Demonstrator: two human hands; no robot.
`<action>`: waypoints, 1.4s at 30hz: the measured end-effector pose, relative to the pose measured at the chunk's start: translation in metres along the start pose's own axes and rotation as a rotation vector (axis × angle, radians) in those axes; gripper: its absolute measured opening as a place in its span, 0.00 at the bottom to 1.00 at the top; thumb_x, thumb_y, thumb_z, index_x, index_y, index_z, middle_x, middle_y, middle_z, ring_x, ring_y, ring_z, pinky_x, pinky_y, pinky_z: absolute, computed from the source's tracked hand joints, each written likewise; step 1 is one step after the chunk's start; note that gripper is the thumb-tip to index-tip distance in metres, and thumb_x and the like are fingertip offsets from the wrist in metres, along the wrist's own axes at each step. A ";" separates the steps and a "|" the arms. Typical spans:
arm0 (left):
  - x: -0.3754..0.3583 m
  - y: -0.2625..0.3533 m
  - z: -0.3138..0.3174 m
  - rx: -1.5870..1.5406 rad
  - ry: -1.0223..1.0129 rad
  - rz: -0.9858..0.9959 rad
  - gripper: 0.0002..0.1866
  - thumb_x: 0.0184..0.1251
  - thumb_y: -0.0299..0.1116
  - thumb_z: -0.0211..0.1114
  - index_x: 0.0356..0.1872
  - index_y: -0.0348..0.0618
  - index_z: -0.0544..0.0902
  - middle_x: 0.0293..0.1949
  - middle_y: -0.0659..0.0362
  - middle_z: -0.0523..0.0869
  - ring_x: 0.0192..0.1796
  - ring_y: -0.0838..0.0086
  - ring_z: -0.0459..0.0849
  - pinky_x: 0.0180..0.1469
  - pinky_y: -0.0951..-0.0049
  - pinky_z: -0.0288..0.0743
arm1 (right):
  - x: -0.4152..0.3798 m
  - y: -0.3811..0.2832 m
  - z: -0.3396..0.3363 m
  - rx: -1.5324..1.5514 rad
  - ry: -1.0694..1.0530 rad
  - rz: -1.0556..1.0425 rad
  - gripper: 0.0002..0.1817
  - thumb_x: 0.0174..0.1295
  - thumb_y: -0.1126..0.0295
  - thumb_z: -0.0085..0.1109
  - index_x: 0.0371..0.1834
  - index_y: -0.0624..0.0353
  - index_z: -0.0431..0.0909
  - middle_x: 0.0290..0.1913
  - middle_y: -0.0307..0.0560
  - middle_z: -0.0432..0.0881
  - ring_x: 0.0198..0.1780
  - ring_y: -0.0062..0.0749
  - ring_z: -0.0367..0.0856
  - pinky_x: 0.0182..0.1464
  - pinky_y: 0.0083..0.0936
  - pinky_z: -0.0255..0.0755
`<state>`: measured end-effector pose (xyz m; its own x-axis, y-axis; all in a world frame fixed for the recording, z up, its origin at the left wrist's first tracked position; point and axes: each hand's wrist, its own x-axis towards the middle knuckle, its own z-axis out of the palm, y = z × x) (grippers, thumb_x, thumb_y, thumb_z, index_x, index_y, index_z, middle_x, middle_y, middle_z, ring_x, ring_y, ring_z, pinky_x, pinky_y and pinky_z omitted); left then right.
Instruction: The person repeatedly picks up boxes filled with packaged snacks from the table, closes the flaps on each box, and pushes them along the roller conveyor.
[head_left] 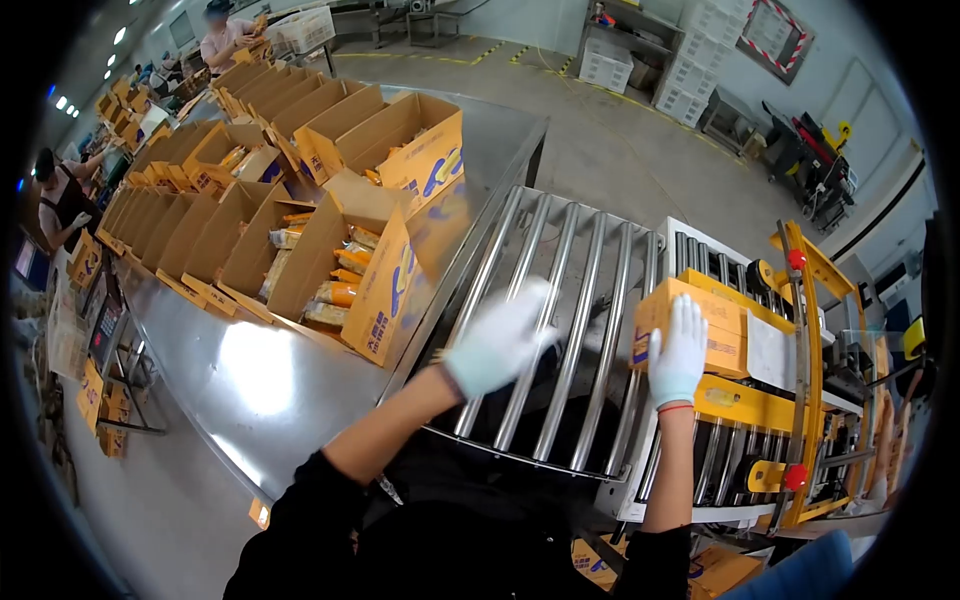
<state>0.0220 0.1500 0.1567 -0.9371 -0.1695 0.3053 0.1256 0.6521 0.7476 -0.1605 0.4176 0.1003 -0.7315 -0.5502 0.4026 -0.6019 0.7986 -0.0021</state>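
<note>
Cardboard box point(728, 335) sits between the yellow rails point(765, 412), which look set to hold it straight, while the gloved right hand point(680, 350) lies flat against its end, fingers extended rather than clenched, apparently to steady or press it. Over the metal rollers point(566, 375), the left hand point(500, 338) is blurred but seems loosely open, with nothing visible in it. Across the tabletop point(180, 330), open cartons point(388, 300) stand upright in tight rows, presumably so their walls contain the packets point(335, 293) inside.
</note>
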 end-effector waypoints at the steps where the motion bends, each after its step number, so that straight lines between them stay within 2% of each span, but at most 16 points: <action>1: -0.016 -0.009 -0.026 0.420 0.277 0.107 0.28 0.66 0.31 0.68 0.67 0.34 0.75 0.61 0.43 0.81 0.67 0.50 0.78 0.74 0.53 0.68 | 0.000 0.002 0.000 0.033 0.023 0.046 0.34 0.66 0.69 0.60 0.77 0.65 0.66 0.80 0.57 0.66 0.82 0.54 0.60 0.84 0.48 0.49; 3: -0.044 -0.037 -0.074 0.819 0.562 -0.075 0.34 0.65 0.32 0.70 0.71 0.34 0.70 0.61 0.40 0.81 0.65 0.46 0.78 0.71 0.50 0.69 | -0.002 0.016 0.005 -0.029 0.018 -0.004 0.30 0.65 0.72 0.59 0.73 0.64 0.71 0.78 0.54 0.69 0.81 0.52 0.61 0.84 0.48 0.51; 5: -0.062 -0.042 -0.102 0.755 0.350 -0.800 0.25 0.72 0.35 0.67 0.67 0.38 0.74 0.48 0.44 0.88 0.49 0.49 0.88 0.50 0.53 0.82 | -0.004 0.015 0.009 -0.056 0.046 -0.111 0.24 0.60 0.79 0.58 0.63 0.63 0.80 0.72 0.48 0.78 0.78 0.49 0.67 0.83 0.47 0.54; 8: -0.073 -0.045 -0.089 0.747 0.188 -0.501 0.16 0.73 0.35 0.66 0.57 0.41 0.79 0.37 0.51 0.89 0.40 0.53 0.89 0.44 0.54 0.83 | -0.015 -0.042 0.029 0.961 -0.146 0.047 0.28 0.64 0.73 0.67 0.68 0.64 0.76 0.70 0.53 0.79 0.75 0.55 0.71 0.82 0.46 0.56; 11: -0.089 -0.022 -0.063 0.546 0.394 -0.107 0.10 0.70 0.32 0.69 0.49 0.43 0.87 0.35 0.54 0.90 0.39 0.57 0.90 0.46 0.56 0.83 | -0.025 -0.109 0.037 0.723 -0.125 -0.175 0.40 0.58 0.61 0.78 0.71 0.66 0.72 0.71 0.63 0.75 0.74 0.59 0.71 0.79 0.45 0.61; 15: -0.088 0.004 -0.087 0.420 0.266 -0.014 0.12 0.54 0.32 0.82 0.38 0.41 0.89 0.69 0.45 0.79 0.71 0.49 0.77 0.72 0.57 0.70 | -0.033 -0.125 0.032 1.219 -0.440 -0.035 0.56 0.53 0.48 0.80 0.80 0.64 0.61 0.79 0.65 0.63 0.78 0.60 0.62 0.80 0.44 0.57; 16: -0.087 -0.001 -0.088 0.295 0.283 -0.062 0.14 0.51 0.32 0.84 0.36 0.40 0.89 0.76 0.43 0.72 0.77 0.46 0.71 0.75 0.57 0.67 | -0.020 -0.144 -0.015 0.969 0.072 -0.189 0.53 0.51 0.47 0.80 0.78 0.59 0.68 0.77 0.65 0.67 0.78 0.60 0.63 0.81 0.51 0.55; 18: -0.074 -0.012 -0.102 -0.227 0.092 -0.214 0.13 0.54 0.34 0.84 0.34 0.42 0.87 0.78 0.42 0.70 0.78 0.51 0.72 0.75 0.63 0.68 | -0.019 -0.138 -0.040 0.618 -0.178 -0.417 0.46 0.54 0.50 0.79 0.75 0.56 0.73 0.76 0.59 0.70 0.80 0.58 0.62 0.81 0.58 0.52; 23: -0.019 -0.020 -0.086 0.046 -0.271 -0.281 0.19 0.57 0.46 0.81 0.33 0.41 0.85 0.64 0.53 0.85 0.66 0.55 0.81 0.64 0.63 0.77 | -0.001 -0.118 -0.043 0.924 -0.500 -0.524 0.19 0.68 0.56 0.69 0.56 0.54 0.89 0.53 0.44 0.92 0.66 0.36 0.84 0.84 0.56 0.46; 26: 0.006 -0.070 -0.054 0.310 -0.149 -0.013 0.21 0.57 0.51 0.79 0.34 0.44 0.85 0.53 0.57 0.86 0.56 0.55 0.82 0.59 0.60 0.76 | 0.012 -0.113 -0.049 1.250 -0.598 -0.006 0.22 0.67 0.59 0.71 0.61 0.58 0.86 0.55 0.51 0.89 0.61 0.43 0.85 0.81 0.44 0.57; 28: 0.009 -0.068 -0.045 0.393 -0.106 -0.010 0.21 0.53 0.50 0.82 0.36 0.46 0.86 0.48 0.56 0.84 0.53 0.56 0.80 0.59 0.59 0.75 | 0.032 -0.117 -0.059 1.048 -0.607 -0.063 0.34 0.59 0.63 0.77 0.69 0.60 0.79 0.62 0.55 0.84 0.65 0.48 0.81 0.78 0.42 0.62; 30: 0.001 -0.061 -0.038 0.437 0.112 0.052 0.28 0.53 0.57 0.80 0.40 0.41 0.88 0.48 0.54 0.84 0.55 0.54 0.80 0.59 0.58 0.75 | 0.044 -0.126 -0.067 0.499 -0.102 -0.499 0.48 0.48 0.63 0.82 0.75 0.58 0.71 0.68 0.54 0.77 0.69 0.52 0.75 0.77 0.46 0.62; 32: -0.012 -0.055 -0.033 0.507 0.231 -0.044 0.31 0.52 0.50 0.83 0.50 0.37 0.86 0.49 0.52 0.83 0.59 0.54 0.80 0.62 0.59 0.76 | 0.041 -0.136 -0.075 0.284 0.010 -0.371 0.55 0.44 0.56 0.83 0.77 0.63 0.66 0.70 0.55 0.73 0.71 0.55 0.71 0.80 0.55 0.55; 34: -0.026 -0.079 -0.017 -0.024 0.585 -0.270 0.34 0.57 0.44 0.83 0.59 0.32 0.82 0.55 0.52 0.84 0.65 0.58 0.79 0.65 0.61 0.76 | 0.017 -0.136 -0.062 0.292 -0.057 -0.330 0.55 0.47 0.53 0.82 0.77 0.65 0.65 0.68 0.57 0.74 0.70 0.54 0.72 0.81 0.57 0.53; 39: -0.017 -0.087 -0.030 -0.591 0.111 -0.502 0.28 0.71 0.37 0.73 0.65 0.30 0.77 0.55 0.53 0.88 0.56 0.73 0.86 0.59 0.72 0.80 | -0.035 -0.124 -0.060 0.375 -0.261 -0.407 0.56 0.46 0.52 0.83 0.78 0.64 0.64 0.70 0.55 0.73 0.74 0.49 0.70 0.83 0.58 0.49; 42: 0.021 -0.077 0.013 -0.534 0.282 -0.515 0.27 0.71 0.38 0.72 0.64 0.30 0.77 0.55 0.48 0.87 0.57 0.66 0.86 0.61 0.68 0.79 | -0.021 -0.102 -0.055 0.178 -0.321 -0.266 0.60 0.42 0.54 0.85 0.79 0.63 0.61 0.77 0.54 0.68 0.80 0.48 0.63 0.85 0.53 0.47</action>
<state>-0.0110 0.1060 0.0983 -0.8108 -0.5810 -0.0712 -0.0947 0.0101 0.9955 -0.0662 0.3615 0.1428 -0.5893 -0.8009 0.1061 -0.8076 0.5802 -0.1057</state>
